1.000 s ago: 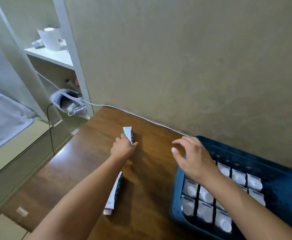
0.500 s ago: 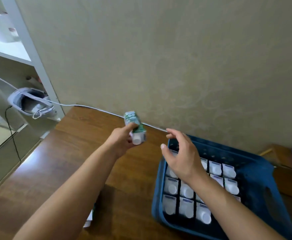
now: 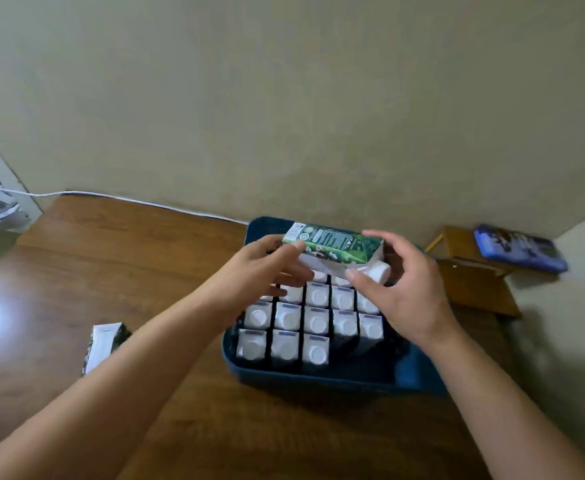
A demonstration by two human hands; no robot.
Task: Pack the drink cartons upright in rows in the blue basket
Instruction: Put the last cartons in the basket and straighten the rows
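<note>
The fingertips of the left hand [image 3: 263, 268] pinch the base end of a green drink carton [image 3: 334, 247]. The fingers of the right hand [image 3: 400, 289] curl around its opposite end, with the thumb tip pressed just beside the white screw cap [image 3: 377, 270]. Both hands thus grasp the same carton. The carton lies on its side, roughly horizontal, cap end toward the right hand, and is held in the air above the far rows of the blue basket [image 3: 319, 379].

The basket rests on a brown wooden floor [image 3: 111, 271], close to a beige wall [image 3: 284, 98]. Inside it, packed cartons [image 3: 315, 323] stand upright in rows, white caps facing up. The near row holds three cartons at its left, leaving open space at the near right corner.

One further carton [image 3: 102, 346] lies flat on the floor to the left of the basket, partly hidden by the left forearm. A white cable [image 3: 138, 201] runs along the foot of the wall.
</note>
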